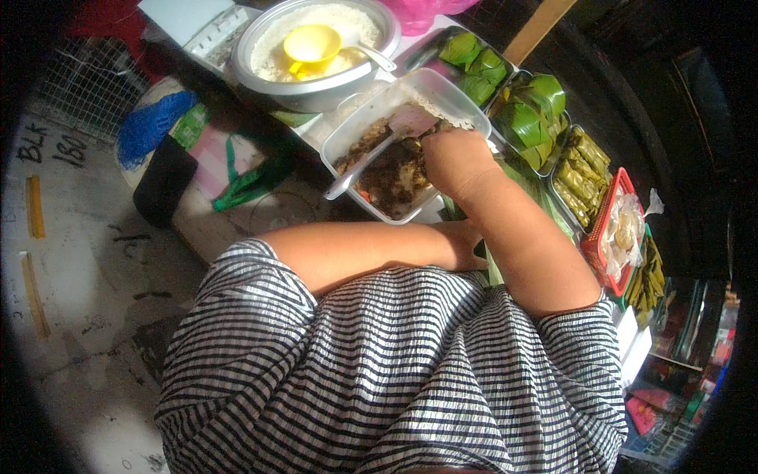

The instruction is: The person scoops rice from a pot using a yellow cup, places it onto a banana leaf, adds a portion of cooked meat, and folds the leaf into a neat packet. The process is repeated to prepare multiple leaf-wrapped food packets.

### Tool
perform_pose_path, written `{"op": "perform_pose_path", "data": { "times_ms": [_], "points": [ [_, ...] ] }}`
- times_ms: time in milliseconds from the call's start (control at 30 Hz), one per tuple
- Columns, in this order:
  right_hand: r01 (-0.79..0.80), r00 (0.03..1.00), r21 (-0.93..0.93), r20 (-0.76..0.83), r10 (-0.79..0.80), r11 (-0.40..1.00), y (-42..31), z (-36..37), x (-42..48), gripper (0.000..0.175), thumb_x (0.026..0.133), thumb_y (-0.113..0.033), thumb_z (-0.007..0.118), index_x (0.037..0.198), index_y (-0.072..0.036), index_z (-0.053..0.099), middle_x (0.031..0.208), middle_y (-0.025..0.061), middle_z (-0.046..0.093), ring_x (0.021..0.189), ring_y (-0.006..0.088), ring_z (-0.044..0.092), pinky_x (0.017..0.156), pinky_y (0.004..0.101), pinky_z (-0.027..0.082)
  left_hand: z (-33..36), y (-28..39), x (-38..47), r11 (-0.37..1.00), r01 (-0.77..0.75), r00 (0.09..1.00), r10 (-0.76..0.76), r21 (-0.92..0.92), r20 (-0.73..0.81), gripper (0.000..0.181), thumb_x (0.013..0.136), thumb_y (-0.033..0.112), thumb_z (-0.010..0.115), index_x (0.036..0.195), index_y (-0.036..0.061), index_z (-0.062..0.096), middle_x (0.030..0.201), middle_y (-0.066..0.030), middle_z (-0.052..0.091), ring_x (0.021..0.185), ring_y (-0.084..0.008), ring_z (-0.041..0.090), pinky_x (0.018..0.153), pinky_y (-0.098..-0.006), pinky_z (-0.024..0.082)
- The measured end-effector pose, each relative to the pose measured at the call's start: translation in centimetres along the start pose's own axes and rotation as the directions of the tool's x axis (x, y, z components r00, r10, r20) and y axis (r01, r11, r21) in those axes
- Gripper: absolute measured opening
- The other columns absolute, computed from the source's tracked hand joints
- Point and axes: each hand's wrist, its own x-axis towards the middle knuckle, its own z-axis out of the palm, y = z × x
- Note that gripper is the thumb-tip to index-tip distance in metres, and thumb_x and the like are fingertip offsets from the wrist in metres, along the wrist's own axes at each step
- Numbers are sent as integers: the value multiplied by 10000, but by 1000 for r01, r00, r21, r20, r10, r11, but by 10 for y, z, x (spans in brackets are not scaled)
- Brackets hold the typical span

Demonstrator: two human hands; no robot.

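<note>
My right hand (456, 155) reaches down into a clear plastic container (431, 89) of dark brown cooked filling (394, 172). Its fingertips are hidden behind the hand, so what they hold does not show. A pale spoon (361, 169) lies across the container, its handle over the near left rim. My left hand (471, 240) is below the container, largely hidden by my right forearm, close to some green leaf strips (536, 189). Beyond, a large pale bowl of white rice (260, 77) holds a yellow plastic cup (312, 44) and a white spoon (373, 54).
On the right stand trays of leaf-wrapped parcels (533, 112), smaller wrapped rolls (580, 172) and a red plastic basket (592, 252) with plastic-bagged food. A pink plastic bag (420, 12) is at the top. Left of the table are a blue mesh item (154, 127) and green straps (249, 178).
</note>
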Motion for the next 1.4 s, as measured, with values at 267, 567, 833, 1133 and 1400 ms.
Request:
{"op": "perform_pose_path", "data": {
  "times_ms": [267, 567, 833, 1133, 1400],
  "points": [
    [89, 991, 103, 93, -99, 991, 0, 20, 17, 217, 777, -190, 659, 928, -88, 777, 981, 142, 746, 962, 307, 715, 874, 452, 525, -4, 3, 1, 987, 68, 992, -82, 148, 91, 777, 866, 366, 667, 1497, 41, 349, 1538, -258, 360, 1406, -391, 384, 1190, -417, 289],
    [92, 978, 280, 153, -139, 956, 8, 3, 5, 292, 800, -175, 622, 1057, -197, 759, 1023, 81, 732, 1075, 289, 652, 1057, 543, 357, 19, -35, 17, 971, 127, 990, -136, 202, 28, 911, 835, 448, 696, 1516, 2, 287, 1504, -296, 384, 1388, -406, 404, 1164, -427, 332],
    [134, 989, 339, 16, -148, 931, 38, 3, -5, 200, 819, -209, 635, 965, -202, 772, 974, 58, 729, 983, 267, 650, 992, 459, 344, 1, -3, 10, 946, 251, 960, -270, 205, 70, 914, 859, 442, 688, 1513, -37, 267, 1439, -324, 438, 1304, -436, 483, 1115, -432, 386],
    [119, 985, 432, -163, -52, 894, 96, 1, -37, 240, 802, -225, 618, 983, -193, 774, 952, 79, 745, 944, 287, 682, 977, 457, 368, 1, -9, 9, 934, 251, 962, -270, 256, 43, 937, 870, 498, 644, 1505, -80, 268, 1455, -327, 429, 1321, -427, 477, 1109, -410, 398],
    [-243, 923, 526, -133, 361, 815, 154, 17, -141, 184, 832, -126, 660, 979, -55, 745, 944, 137, 732, 898, 271, 700, 881, 407, 486, -6, 1, 4, 962, 239, 964, -251, 133, 83, 864, 900, 398, 644, 1511, -79, 261, 1481, -313, 406, 1356, -402, 450, 1122, -399, 385]
  ]
}}
